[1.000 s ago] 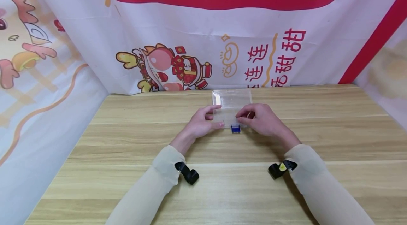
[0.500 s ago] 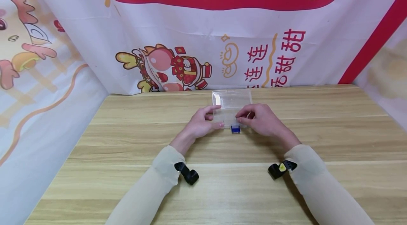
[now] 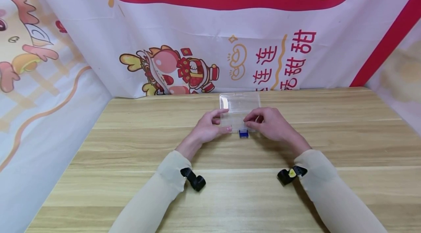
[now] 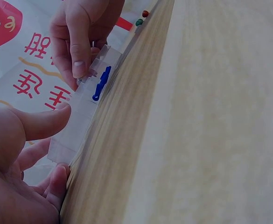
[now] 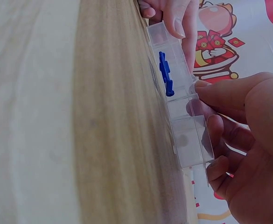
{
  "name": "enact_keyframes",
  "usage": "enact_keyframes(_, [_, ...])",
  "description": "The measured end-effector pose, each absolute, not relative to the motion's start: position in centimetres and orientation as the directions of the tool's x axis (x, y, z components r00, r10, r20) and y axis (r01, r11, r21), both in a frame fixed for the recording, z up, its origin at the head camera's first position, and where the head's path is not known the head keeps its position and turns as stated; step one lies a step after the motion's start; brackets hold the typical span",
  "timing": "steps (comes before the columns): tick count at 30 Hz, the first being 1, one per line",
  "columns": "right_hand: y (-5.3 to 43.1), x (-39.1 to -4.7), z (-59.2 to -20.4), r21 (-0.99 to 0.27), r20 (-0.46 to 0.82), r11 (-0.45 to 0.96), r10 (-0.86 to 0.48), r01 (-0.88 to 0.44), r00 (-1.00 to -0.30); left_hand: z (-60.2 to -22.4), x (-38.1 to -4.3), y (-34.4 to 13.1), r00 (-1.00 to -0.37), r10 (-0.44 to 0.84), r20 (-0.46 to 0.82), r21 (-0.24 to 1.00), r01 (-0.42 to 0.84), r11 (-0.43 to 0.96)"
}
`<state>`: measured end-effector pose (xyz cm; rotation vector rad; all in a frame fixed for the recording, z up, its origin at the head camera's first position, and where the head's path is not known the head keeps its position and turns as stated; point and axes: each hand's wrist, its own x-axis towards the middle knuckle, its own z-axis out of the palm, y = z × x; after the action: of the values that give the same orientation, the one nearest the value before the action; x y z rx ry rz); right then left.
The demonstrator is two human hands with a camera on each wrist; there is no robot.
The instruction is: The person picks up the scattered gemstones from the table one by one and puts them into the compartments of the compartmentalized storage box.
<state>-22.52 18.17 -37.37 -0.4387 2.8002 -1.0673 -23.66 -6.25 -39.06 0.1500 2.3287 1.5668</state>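
A clear plastic compartment box (image 3: 235, 119) lies on the table, its transparent lid (image 3: 243, 102) swung back. From its front wall hangs a blue latch (image 3: 243, 134), also plain in the right wrist view. My left hand (image 3: 208, 127) holds the box's left end, thumb near the front corner and index finger farther back. At the right half, my right hand (image 3: 269, 123) reaches over the compartments. Its thumb and index finger pinch a small clear piece (image 5: 192, 86) at the top of the box; I cannot tell its kind. The other right fingers (image 5: 220, 170) curl beside the box's right end.
The wooden table (image 3: 230, 196) runs up to a printed cloth backdrop (image 3: 197, 21). In the left wrist view, a small red piece (image 4: 145, 14) and a small green one (image 4: 139, 22) show beyond the right hand.
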Motion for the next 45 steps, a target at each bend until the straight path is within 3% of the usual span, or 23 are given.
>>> enact_keyframes(25, [18.2, -22.6, -37.4, -0.672, 0.008, 0.704, -0.302, -0.229, -0.953, -39.2, -23.8, -6.3, -0.939, 0.273, -0.210, 0.917, -0.092, 0.387])
enact_keyframes(45, [17.2, -22.9, -37.5, -0.705, 0.069, 0.694, -0.140, -0.147, -0.988, -39.1, -23.9, -6.3, -0.937, 0.275, -0.215, 0.921, -0.101, 0.375])
